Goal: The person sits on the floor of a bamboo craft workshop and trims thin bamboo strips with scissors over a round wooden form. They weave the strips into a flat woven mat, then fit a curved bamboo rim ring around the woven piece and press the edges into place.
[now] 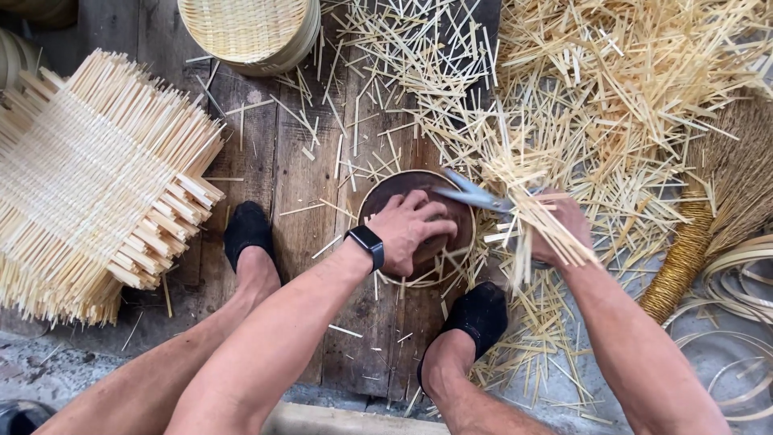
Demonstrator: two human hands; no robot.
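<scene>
step, as judged: trimming strip ends around round dark wooden form [386, 193] at frame centre, on plank floor [274, 161] between black-socked feet. left hand [412, 225] spread flat, pressing form. right hand [564, 229] grip closed on grey shears [475, 193]; blades' state unclear. next cut needs form steady. round woven bamboo basket [250, 28] upper centre: contents not visible.

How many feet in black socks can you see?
2. The left foot rests on the wooden boards, beside the round mould; the right foot is below it, among cut strips.

Soft, even daylight; weak shadows; falling strips motion-blurred.
</scene>
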